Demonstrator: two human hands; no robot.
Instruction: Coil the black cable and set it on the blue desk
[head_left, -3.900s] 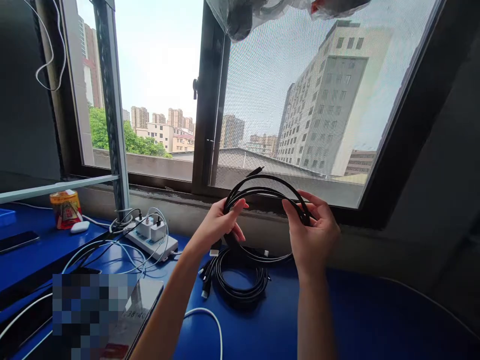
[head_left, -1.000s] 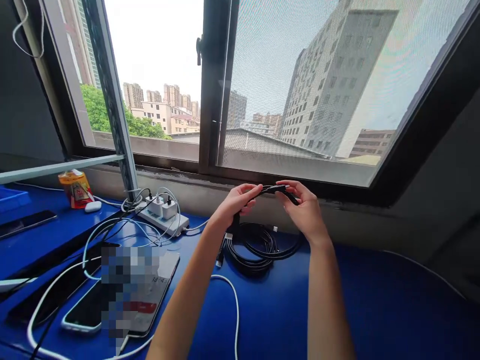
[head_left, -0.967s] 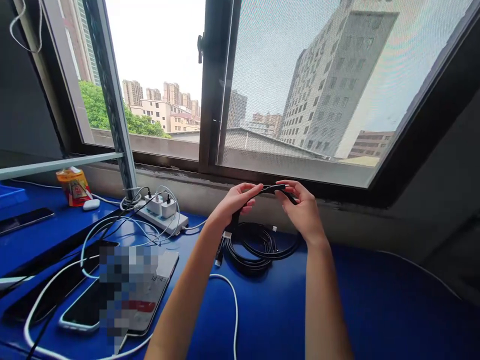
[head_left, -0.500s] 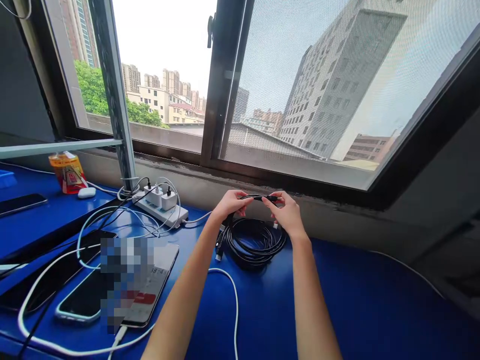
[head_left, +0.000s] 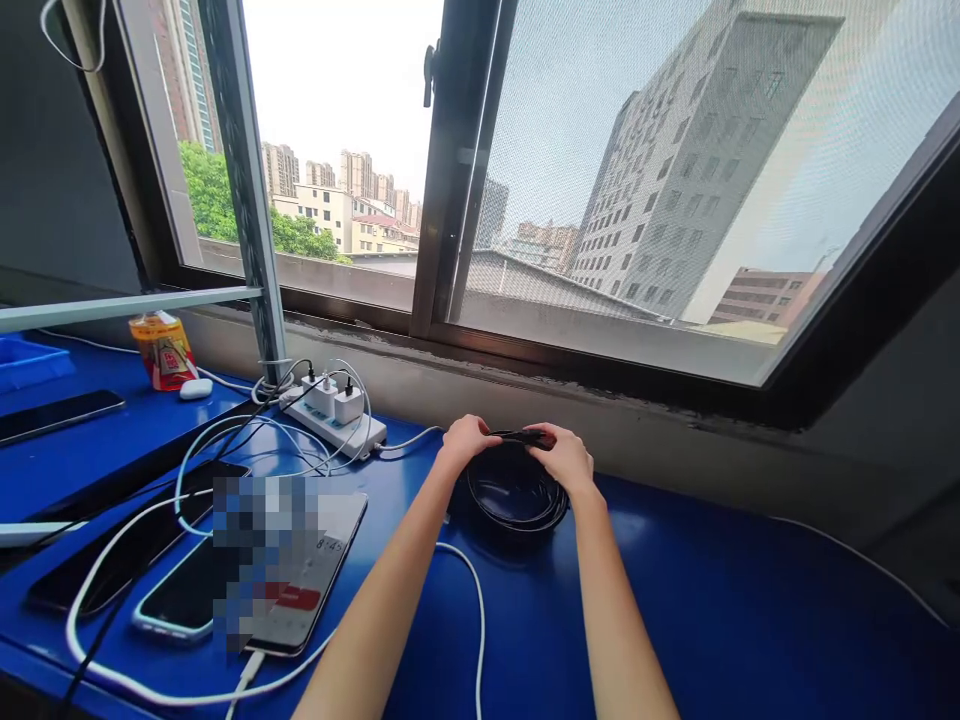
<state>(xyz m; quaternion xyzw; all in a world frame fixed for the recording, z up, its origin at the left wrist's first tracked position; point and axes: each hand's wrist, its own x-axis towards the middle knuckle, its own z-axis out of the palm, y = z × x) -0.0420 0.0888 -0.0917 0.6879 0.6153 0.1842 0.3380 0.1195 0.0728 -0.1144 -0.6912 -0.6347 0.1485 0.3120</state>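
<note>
A coiled black cable hangs in loops below my two hands, close over the blue tabletop. My left hand is closed on the upper left of the coil, thumb and fingers pinching the strands. On the upper right, my right hand is closed round the same bundle, its fingers partly hiding a thicker black piece. Whether the coil's lower edge touches the table I cannot tell.
Left of my arms lie a phone, a tablet-like device and a white cable. A power strip with plugged-in chargers stands behind them, near a metal post. Further left are an orange-red packet and a blue tray.
Both hands have come down onto the coil and grip its top strands, where before they held one raised stretch of cable above it. The view has shifted slightly.
</note>
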